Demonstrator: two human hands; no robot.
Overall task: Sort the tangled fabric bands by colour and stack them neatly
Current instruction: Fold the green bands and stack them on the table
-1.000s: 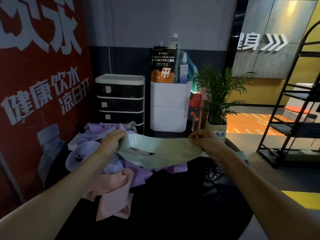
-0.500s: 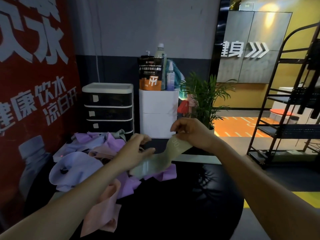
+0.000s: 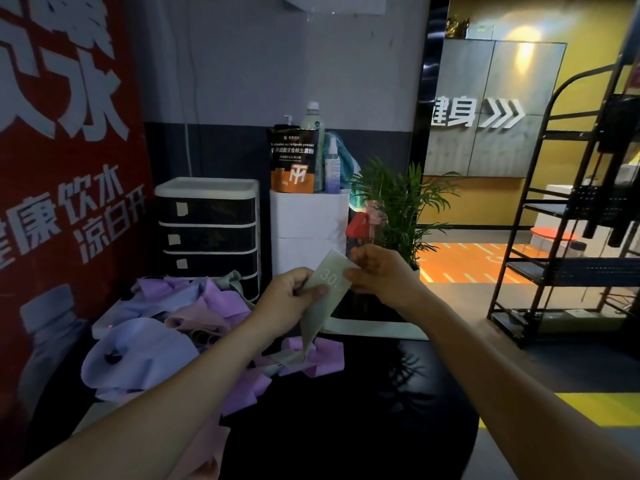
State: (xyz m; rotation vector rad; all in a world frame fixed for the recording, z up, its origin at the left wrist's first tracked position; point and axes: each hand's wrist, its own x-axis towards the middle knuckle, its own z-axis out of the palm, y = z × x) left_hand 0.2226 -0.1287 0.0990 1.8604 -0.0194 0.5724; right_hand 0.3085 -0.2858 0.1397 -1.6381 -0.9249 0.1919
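Both hands are up over the table now, close together. The left hand (image 3: 294, 299) pinches the green band (image 3: 323, 299) with its thumb across the front, and the right hand (image 3: 379, 271) grips the band's top corner, just at two o'clock from the left. The band hangs down doubled, its tail touching the pile of bands (image 3: 180, 327), purple, lilac and pink, heaped at eight o'clock on the black table (image 3: 381, 410). Behind the pile at twelve o'clock stands a drawer unit (image 3: 207, 230), a white box (image 3: 308, 223) beside it, and a potted plant (image 3: 398, 202) at one o'clock.
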